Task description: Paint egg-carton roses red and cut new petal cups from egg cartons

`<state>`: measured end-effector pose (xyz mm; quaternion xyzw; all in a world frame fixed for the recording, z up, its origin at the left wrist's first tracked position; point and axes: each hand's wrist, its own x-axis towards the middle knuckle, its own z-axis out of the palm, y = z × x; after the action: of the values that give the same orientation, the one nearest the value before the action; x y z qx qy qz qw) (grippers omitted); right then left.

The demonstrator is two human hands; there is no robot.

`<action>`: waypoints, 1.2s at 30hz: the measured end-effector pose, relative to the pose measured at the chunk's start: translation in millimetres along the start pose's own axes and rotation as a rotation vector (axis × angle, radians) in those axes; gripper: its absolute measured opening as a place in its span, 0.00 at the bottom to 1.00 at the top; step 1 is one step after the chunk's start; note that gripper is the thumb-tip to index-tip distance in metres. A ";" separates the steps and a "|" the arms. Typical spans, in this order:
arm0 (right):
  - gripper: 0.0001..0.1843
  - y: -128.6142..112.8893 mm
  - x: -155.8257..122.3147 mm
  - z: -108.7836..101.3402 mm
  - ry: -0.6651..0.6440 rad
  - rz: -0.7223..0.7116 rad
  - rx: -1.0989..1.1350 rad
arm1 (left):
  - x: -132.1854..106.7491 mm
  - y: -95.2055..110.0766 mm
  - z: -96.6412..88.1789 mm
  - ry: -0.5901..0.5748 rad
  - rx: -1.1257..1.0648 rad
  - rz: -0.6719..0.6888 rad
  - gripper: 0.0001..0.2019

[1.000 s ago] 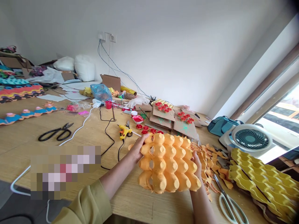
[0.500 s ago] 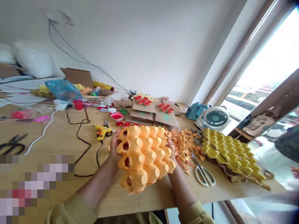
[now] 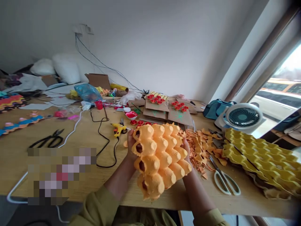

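I hold an orange egg tray (image 3: 162, 160) upside down above the near edge of the wooden table (image 3: 77, 138), bumps towards me; some cups on its left side have holes cut in them. My left hand (image 3: 130, 145) grips its left edge, fingers curled behind it. My right hand (image 3: 186, 147) grips the right edge, mostly hidden by the tray. A heap of orange cut scraps (image 3: 199, 149) lies just right of the tray.
White-handled scissors (image 3: 224, 182) and a stack of yellow egg trays (image 3: 261, 157) lie to the right, a small fan (image 3: 243, 117) behind them. A yellow glue gun (image 3: 118, 128), black cable, black scissors (image 3: 47, 142) and cardboard pieces with red flowers (image 3: 156, 99) sit farther back.
The view has swung right and then partly back left. The tray stays in both hands and has tilted so its near end hangs lower over the table edge.
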<state>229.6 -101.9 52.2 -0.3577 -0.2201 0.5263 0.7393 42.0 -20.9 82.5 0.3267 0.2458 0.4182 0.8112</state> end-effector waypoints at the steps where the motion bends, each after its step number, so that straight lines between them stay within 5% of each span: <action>1: 0.22 -1.0 1.0 0.4 -0.002 0.018 0.015 | -0.1 1.3 -2.2 -0.017 -0.026 -0.024 0.38; 5: 0.25 -6.0 5.2 -0.1 -0.029 0.090 0.053 | 0.6 1.4 -13.3 -0.083 -0.052 -0.114 0.36; 12: 0.31 -7.0 10.9 -12.2 -0.026 0.096 0.052 | 10.6 -12.0 -25.8 -0.030 -0.010 -0.172 0.22; 17: 0.30 -16.9 12.5 -23.3 -0.044 0.075 0.038 | 19.1 -21.4 -35.5 -0.020 0.029 -0.094 0.12; 26: 0.32 -28.6 10.9 -24.8 -0.081 0.099 0.013 | 16.9 -32.8 -30.4 -0.074 -0.050 -0.254 0.15; 31: 0.28 -33.9 13.0 -23.9 -0.059 0.066 0.008 | 20.0 -24.6 -38.3 -0.002 0.048 -0.208 0.14; 36: 0.28 -30.6 13.5 -16.1 -0.123 0.014 0.012 | 17.1 -23.6 -45.6 -0.078 0.025 -0.229 0.17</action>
<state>264.6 -99.9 64.4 -0.3217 -0.2593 0.5537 0.7230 32.7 -2.1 32.7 0.3225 0.2548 0.3069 0.8584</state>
